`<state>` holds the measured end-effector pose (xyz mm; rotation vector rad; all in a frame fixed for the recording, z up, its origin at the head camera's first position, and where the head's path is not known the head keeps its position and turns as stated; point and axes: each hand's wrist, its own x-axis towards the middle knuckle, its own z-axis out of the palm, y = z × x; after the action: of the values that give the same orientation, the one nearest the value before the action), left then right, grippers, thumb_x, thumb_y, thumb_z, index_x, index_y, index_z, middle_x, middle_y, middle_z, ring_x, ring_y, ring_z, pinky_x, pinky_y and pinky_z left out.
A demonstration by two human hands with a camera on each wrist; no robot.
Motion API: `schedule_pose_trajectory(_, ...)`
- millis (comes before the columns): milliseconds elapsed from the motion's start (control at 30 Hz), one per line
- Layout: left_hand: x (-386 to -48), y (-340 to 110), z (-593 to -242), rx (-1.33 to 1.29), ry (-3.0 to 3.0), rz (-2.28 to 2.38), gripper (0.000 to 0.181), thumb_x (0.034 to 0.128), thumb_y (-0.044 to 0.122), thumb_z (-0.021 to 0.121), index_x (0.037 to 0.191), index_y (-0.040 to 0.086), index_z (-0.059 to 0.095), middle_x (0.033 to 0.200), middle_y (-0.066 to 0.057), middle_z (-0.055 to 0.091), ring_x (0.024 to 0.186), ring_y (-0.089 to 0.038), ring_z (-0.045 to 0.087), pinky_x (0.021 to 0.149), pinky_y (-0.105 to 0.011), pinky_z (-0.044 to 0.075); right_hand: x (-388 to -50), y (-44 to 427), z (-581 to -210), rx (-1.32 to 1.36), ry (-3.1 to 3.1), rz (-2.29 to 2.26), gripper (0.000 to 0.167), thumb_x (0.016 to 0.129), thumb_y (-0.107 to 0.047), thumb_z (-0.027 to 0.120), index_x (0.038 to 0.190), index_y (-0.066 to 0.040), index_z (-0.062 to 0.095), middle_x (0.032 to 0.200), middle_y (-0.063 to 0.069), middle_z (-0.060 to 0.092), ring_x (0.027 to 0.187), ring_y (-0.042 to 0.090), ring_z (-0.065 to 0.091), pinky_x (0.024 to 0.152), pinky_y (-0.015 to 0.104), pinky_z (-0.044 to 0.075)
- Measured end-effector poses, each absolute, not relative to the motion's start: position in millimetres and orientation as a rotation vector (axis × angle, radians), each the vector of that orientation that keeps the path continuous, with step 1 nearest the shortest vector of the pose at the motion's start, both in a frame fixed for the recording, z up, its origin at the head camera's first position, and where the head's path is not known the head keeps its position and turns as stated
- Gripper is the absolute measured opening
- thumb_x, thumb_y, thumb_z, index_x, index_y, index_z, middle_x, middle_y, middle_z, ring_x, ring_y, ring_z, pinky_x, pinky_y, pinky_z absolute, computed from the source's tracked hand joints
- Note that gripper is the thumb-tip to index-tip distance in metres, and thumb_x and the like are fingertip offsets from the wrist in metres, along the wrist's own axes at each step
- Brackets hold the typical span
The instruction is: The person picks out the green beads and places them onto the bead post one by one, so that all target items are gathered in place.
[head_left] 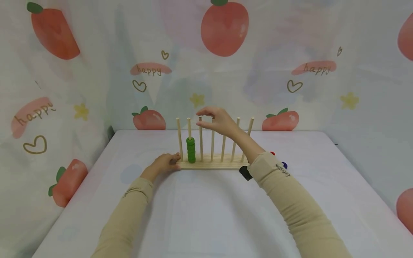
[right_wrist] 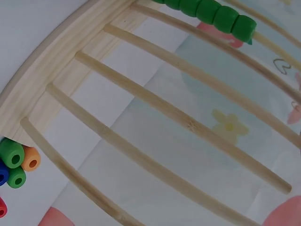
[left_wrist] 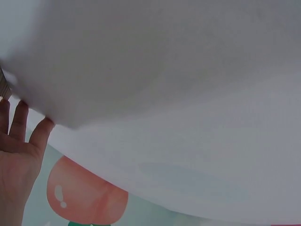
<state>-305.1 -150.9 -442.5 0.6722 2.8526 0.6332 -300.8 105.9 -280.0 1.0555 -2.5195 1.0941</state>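
Observation:
A wooden peg rack (head_left: 209,165) stands on the table, with several upright pegs on a flat base. Green beads (head_left: 191,150) are stacked on its second peg from the left; in the right wrist view the green beads (right_wrist: 207,12) are at the top. My left hand (head_left: 162,163) grips the left end of the base between thumb and fingers. In the left wrist view only part of the left hand (left_wrist: 21,150) shows. My right hand (head_left: 219,122) is at the top of the third peg, thumb and fingers apart, with no bead visible between them.
Right of the rack lie loose beads, among them a red bead (head_left: 272,153), a blue bead (head_left: 284,165) and an orange bead (right_wrist: 31,158). A black object (head_left: 246,173) shows by the right cuff. A patterned cloth wall (head_left: 226,89) rises behind the table.

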Motion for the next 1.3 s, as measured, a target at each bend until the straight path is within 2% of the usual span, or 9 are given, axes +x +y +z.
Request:
schedule_pose_trajectory(233, -304.2, -151.7, -443.0, 0.69, 2.854, 0.645, 0.053, 0.0849, 0.026, 0.07, 0.129, 0.001, 0.056, 0.138, -0.019, 0.049, 0.122, -0.044, 0.049, 0.102, -0.052, 0.04, -292.1, 116.9, -277.7, 1.09, -2.475, 1.109, 0.031, 0.086, -0.01, 0.068, 0.114, 0.003, 0.063, 0.116, 0.02, 0.065, 0.113, 0.031, 0.059, 0.101, 0.039, 0.047)
schedule_pose_trajectory(667, -305.6, -152.9, -443.7, 0.67, 2.846, 0.641, 0.054, 0.0854, 0.026, 0.069, 0.131, 0.002, 0.055, 0.141, -0.016, 0.046, 0.125, -0.043, 0.046, 0.105, -0.051, 0.038, -273.8, 145.4, -280.7, 1.115, -2.391, 0.989, 0.03, 0.082, -0.007, 0.071, 0.11, 0.002, 0.065, 0.112, 0.018, 0.067, 0.109, 0.031, 0.06, 0.097, 0.044, 0.048)
schedule_pose_trajectory(1067, -303.2, -153.4, -444.2, 0.728, 2.836, 0.634, 0.054, 0.086, 0.027, 0.068, 0.131, 0.0, 0.054, 0.142, -0.015, 0.045, 0.126, -0.042, 0.045, 0.105, -0.052, 0.038, -259.4, 180.1, -297.4, 1.0, -2.295, 0.986, 0.031, 0.079, -0.001, 0.073, 0.109, 0.001, 0.066, 0.11, 0.017, 0.068, 0.104, 0.031, 0.062, 0.091, 0.045, 0.051)
schedule_pose_trajectory(1133, -303.6, -152.8, -444.0, 0.72, 2.829, 0.644, 0.055, 0.0861, 0.027, 0.068, 0.132, 0.001, 0.053, 0.142, -0.014, 0.044, 0.127, -0.042, 0.044, 0.105, -0.052, 0.037, -256.2, 185.7, -300.3, 0.97, -2.29, 0.992, 0.031, 0.078, 0.0, 0.073, 0.109, 0.001, 0.067, 0.11, 0.016, 0.068, 0.105, 0.03, 0.062, 0.093, 0.042, 0.05)
schedule_pose_trajectory(1300, -303.1, -152.4, -443.0, 0.699, 2.831, 0.635, 0.055, 0.086, 0.028, 0.068, 0.132, 0.001, 0.053, 0.142, -0.014, 0.044, 0.126, -0.043, 0.045, 0.105, -0.052, 0.038, -251.4, 197.8, -310.3, 0.919, -2.276, 0.985, 0.029, 0.077, 0.003, 0.073, 0.106, 0.001, 0.067, 0.106, 0.016, 0.07, 0.105, 0.029, 0.062, 0.096, 0.014, 0.043)
